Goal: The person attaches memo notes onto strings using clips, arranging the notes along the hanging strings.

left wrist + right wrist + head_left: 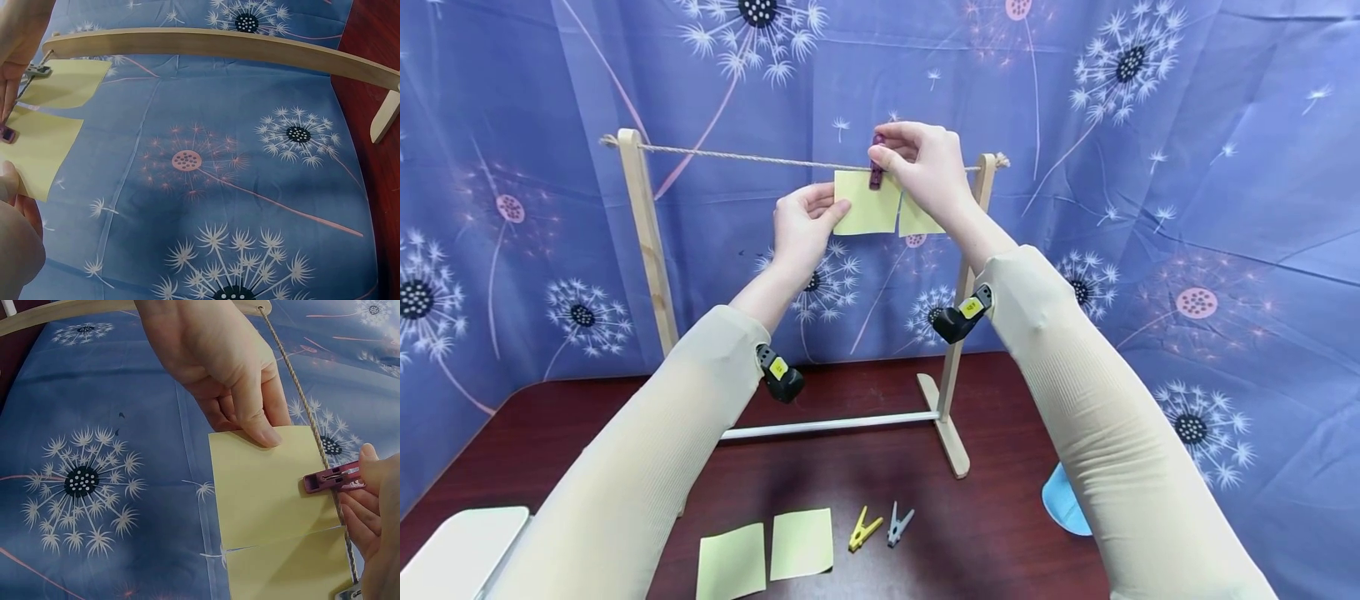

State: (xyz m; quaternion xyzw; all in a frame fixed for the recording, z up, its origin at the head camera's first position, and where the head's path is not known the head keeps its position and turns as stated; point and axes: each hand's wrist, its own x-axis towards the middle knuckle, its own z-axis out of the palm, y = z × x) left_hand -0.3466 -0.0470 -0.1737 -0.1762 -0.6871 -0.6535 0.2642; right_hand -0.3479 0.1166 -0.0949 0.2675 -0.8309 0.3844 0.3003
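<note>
A square yellow sticky note [861, 212] hangs at the twine [737, 156], its left edge pinched between thumb and fingers of my left hand [805, 221]. My right hand [928, 162] pinches the handles of a dark purple clothespin [322, 481], whose jaws sit over the note's top edge and the twine. Just to the right, a second yellow note [919, 218] hangs partly behind my right hand. A grey clothespin [39, 70] holds that second note on the twine, as the left wrist view shows.
Wooden posts [651, 242] carry the twine, with a white bar [827, 426] low between them. On the dark red table lie two yellow notes [802, 543], a yellow clothespin [865, 529] and a grey-blue clothespin [899, 525]. A white object [463, 550] is at left, a blue one [1063, 504] at right.
</note>
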